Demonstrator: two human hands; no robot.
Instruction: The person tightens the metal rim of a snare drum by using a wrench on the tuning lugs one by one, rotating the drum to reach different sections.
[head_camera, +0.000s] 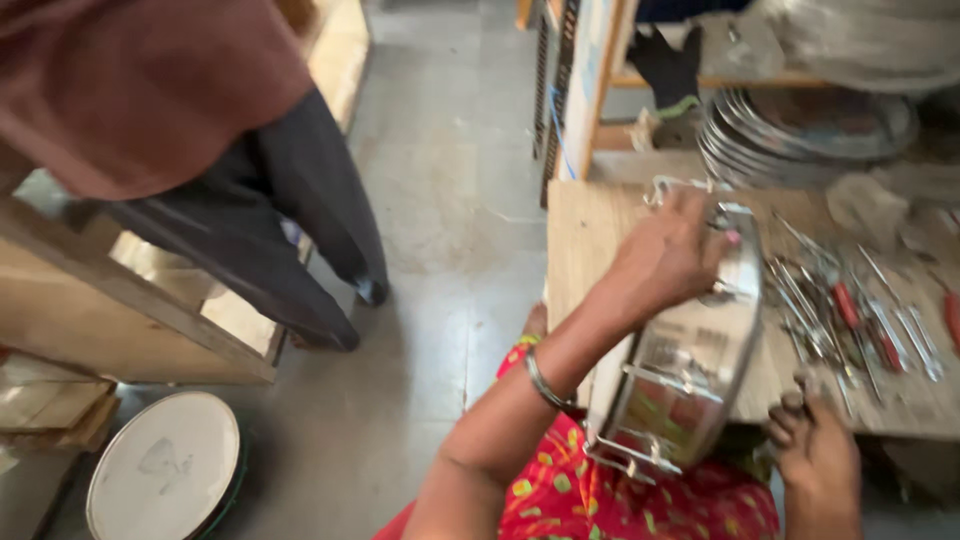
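– Nearest?
– Right hand (815, 450) at the worktop (580, 240) edge, fingers curled; whether it grips anything, can't tell.
– Left hand (665, 255)?
– Closed on the steel drum (690, 370), tilted at that edge.
– Beyond?
– Tools (850, 320), stacked rims (800, 130); bare floor (440, 180) left.

A single head-worn camera looks steeply down (close in, slightly tilted) over the wooden workbench (590, 240) and grey floor (440, 200).
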